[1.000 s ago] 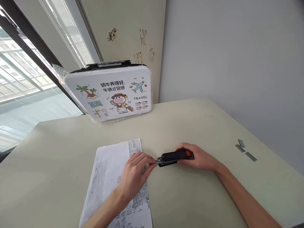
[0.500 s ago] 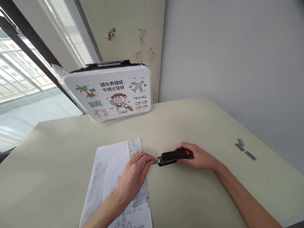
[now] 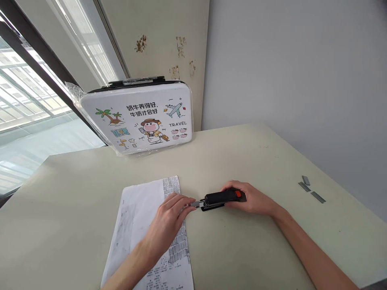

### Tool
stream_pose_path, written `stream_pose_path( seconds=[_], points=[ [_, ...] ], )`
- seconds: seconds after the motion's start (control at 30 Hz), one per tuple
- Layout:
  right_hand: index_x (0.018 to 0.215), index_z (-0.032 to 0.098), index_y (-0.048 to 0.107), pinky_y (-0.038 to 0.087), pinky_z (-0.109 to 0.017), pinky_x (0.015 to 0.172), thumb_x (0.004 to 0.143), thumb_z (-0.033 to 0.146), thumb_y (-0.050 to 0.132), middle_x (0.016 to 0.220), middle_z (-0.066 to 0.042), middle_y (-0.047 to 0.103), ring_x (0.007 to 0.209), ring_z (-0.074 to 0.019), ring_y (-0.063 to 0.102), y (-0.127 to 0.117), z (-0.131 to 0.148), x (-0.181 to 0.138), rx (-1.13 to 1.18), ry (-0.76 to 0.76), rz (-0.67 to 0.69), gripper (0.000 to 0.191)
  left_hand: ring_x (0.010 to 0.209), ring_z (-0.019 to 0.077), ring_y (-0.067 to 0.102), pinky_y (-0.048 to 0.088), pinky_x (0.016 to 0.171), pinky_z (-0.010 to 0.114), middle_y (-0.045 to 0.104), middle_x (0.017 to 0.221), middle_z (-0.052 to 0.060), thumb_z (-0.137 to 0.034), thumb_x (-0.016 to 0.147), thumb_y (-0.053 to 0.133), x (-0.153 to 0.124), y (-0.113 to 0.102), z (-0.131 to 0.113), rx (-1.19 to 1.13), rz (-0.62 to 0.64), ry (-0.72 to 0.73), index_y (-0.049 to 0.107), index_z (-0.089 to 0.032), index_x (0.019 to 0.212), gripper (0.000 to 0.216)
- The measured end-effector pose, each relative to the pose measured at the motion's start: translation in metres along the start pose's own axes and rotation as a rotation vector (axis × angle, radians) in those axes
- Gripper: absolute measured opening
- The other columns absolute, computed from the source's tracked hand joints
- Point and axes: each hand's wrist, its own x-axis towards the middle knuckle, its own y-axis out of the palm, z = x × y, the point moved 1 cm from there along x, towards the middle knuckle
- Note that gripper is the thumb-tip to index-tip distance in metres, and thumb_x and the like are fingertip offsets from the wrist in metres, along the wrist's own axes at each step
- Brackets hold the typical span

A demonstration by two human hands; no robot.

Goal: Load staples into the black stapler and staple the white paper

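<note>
My right hand (image 3: 248, 198) is wrapped round the rear of a black stapler (image 3: 220, 197) with a red button, which points left just above or on the table. My left hand (image 3: 171, 215) is closed in a pinch at the stapler's front end. Between thumb and fingers is a small grey strip of staples (image 3: 195, 204), lying against the metal piece that sticks out of the stapler's nose. Whether the strip sits inside that piece is hard to tell. Beneath my left hand and forearm lie printed paper sheets (image 3: 142, 201) with a hand-scribbled dark band along the right edge.
Several grey staple strips (image 3: 318, 197) lie at the table's right side. A white cartoon-printed case (image 3: 142, 117) in clear plastic stands upright at the back of the pale table (image 3: 242, 249). A grey wall (image 3: 287, 72) borders the right, a window (image 3: 36, 96) the left.
My left fingertips have drawn slightly left from the stapler's nose, and more of the grey strip shows. My right hand and the stapler have stayed nearly still.
</note>
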Motion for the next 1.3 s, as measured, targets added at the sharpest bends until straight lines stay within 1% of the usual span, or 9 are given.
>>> stream_pose_path(
  seconds=[0.17,0.33,0.53,0.83,1.13,1.3],
  points=[
    [0.111,0.03,0.068,0.05,-0.035,0.084,0.088,0.04,0.073,0.108,-0.002,0.069,0.094,-0.0223,0.062,-0.0003,0.0013,-0.0008,-0.007,0.002,0.003,0.025,0.089,0.0203,0.064,0.054,0.079,0.035,0.073,0.1,0.003,-0.026,0.108,0.055,0.0012,-0.0018,-0.0032,0.023,0.002,0.035,0.067,-0.023,0.114,0.014],
    [0.111,0.029,0.068,0.051,-0.035,0.085,0.088,0.04,0.073,0.108,-0.003,0.07,0.095,-0.0227,0.062,-0.0007,-0.0006,0.0005,-0.023,-0.006,0.003,0.026,0.089,0.0202,0.064,0.054,0.08,0.036,0.073,0.1,0.003,-0.025,0.107,0.056,0.0012,-0.0013,-0.0041,0.038,0.025,0.033,0.068,-0.024,0.113,0.014],
    [0.112,0.029,0.068,0.051,-0.036,0.086,0.088,0.041,0.073,0.109,-0.003,0.07,0.095,-0.0232,0.063,-0.0006,0.0002,-0.0003,-0.02,-0.004,0.008,0.027,0.089,0.0204,0.065,0.054,0.081,0.036,0.072,0.101,0.004,-0.027,0.108,0.053,0.002,-0.0005,-0.0049,0.034,-0.017,0.018,0.068,-0.023,0.113,0.016],
    [0.111,0.028,0.069,0.052,-0.038,0.086,0.088,0.041,0.072,0.109,-0.004,0.071,0.096,-0.0246,0.064,-0.001,0.0014,-0.0001,-0.025,-0.01,0.004,0.027,0.091,0.0205,0.065,0.053,0.082,0.036,0.072,0.101,0.003,-0.025,0.108,0.054,0.0018,0.0014,-0.0031,0.037,0.014,0.007,0.068,-0.024,0.112,0.014],
    [0.112,0.029,0.069,0.051,-0.036,0.086,0.088,0.039,0.072,0.11,-0.003,0.071,0.096,-0.0238,0.063,-0.0005,0.0011,0.0004,-0.027,-0.006,-0.001,0.027,0.089,0.0202,0.065,0.053,0.081,0.037,0.072,0.1,0.003,-0.026,0.109,0.053,0.0019,-0.0002,-0.006,0.061,-0.004,0.033,0.066,-0.024,0.112,0.014],
    [0.112,0.029,0.069,0.052,-0.037,0.085,0.088,0.04,0.072,0.108,-0.004,0.072,0.095,-0.0244,0.064,-0.0003,0.0011,0.0,-0.032,-0.008,-0.004,0.027,0.092,0.0215,0.065,0.054,0.082,0.038,0.07,0.104,0.005,-0.028,0.109,0.051,0.0009,0.0033,-0.0037,0.097,0.011,0.017,0.068,-0.024,0.112,0.018]
  ],
)
